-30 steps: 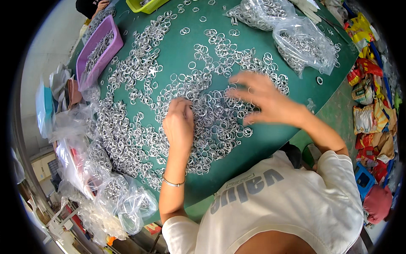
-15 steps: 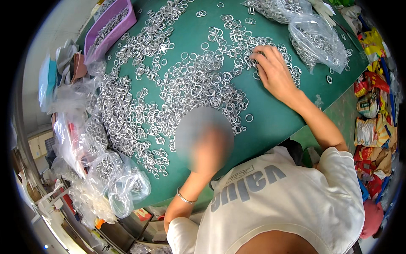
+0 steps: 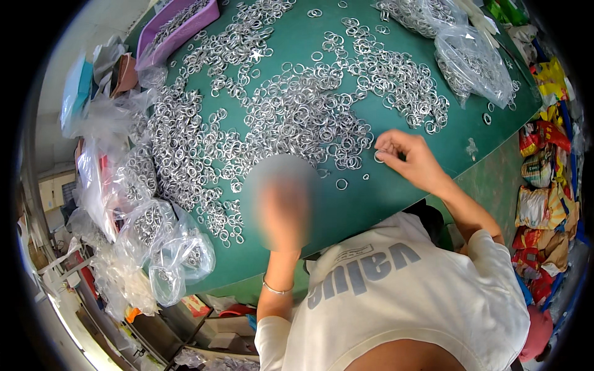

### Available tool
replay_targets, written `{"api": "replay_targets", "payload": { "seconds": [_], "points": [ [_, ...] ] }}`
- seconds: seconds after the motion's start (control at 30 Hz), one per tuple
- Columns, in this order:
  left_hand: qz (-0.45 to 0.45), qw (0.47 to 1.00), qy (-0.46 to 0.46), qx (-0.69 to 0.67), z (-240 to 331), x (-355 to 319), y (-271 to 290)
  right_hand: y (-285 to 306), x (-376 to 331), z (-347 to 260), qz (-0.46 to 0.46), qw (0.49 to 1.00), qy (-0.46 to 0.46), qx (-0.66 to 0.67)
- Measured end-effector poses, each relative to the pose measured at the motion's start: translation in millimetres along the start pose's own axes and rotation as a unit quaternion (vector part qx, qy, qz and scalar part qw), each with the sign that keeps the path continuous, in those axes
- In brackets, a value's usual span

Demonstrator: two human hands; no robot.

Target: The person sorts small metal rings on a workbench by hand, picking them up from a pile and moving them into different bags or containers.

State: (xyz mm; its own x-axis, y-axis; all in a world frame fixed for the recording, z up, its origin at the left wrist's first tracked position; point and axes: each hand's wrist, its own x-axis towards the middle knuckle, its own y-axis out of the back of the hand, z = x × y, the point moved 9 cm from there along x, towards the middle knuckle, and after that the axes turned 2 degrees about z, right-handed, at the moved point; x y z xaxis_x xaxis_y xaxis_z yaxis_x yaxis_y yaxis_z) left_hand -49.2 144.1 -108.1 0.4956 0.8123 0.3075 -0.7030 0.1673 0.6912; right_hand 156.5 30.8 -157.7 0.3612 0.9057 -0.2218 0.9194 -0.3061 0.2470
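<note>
Thumb and fingertips of my right hand [image 3: 413, 162] are closed in a pinch on a small silver metal ring [image 3: 378, 157]. That hand is just right of a large heap of similar metal rings [image 3: 297, 117] on the green tabletop [image 3: 365, 213]. My left hand [image 3: 286, 213] is at the near edge of the heap. A round blur covers its fingers, so whatever they hold is hidden. One loose ring [image 3: 341, 184] lies between my hands, with a tiny piece [image 3: 365, 177] close by.
A purple tray [image 3: 179, 31] of rings stands at far left. Clear plastic bags of rings [image 3: 473, 65] lie at far right, and more bags [image 3: 182, 247] are along the left edge. Colourful packages [image 3: 538, 198] line the right side beyond the table.
My right hand has come back toward me from the far right group of rings and now pinches a ring. My left hand has shifted slightly left. The view has moved a little.
</note>
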Motion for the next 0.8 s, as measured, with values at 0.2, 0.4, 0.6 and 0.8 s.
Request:
{"api": "replay_targets", "payload": {
  "seconds": [0.2, 0.4, 0.6, 0.8],
  "points": [
    [0.067, 0.997, 0.005, 0.043, -31.0, -2.1, 22.9, -30.6, 10.8, 5.0, -0.064, 0.891, -0.112, 0.435],
    [0.053, 0.998, 0.001, 0.035, -29.0, -4.3, 20.2, -60.8, 22.3, -64.2, 0.124, 0.878, 0.258, -0.385],
    [0.036, 0.998, 0.031, 0.038, -37.4, -13.0, 25.0, -55.7, 33.1, -54.2, 0.089, 0.878, 0.203, -0.425],
    [0.032, 0.998, 0.014, 0.049, -43.2, -19.0, 31.3, -25.8, 36.3, -48.0, 0.101, 0.937, 0.197, -0.271]
  ]
}}
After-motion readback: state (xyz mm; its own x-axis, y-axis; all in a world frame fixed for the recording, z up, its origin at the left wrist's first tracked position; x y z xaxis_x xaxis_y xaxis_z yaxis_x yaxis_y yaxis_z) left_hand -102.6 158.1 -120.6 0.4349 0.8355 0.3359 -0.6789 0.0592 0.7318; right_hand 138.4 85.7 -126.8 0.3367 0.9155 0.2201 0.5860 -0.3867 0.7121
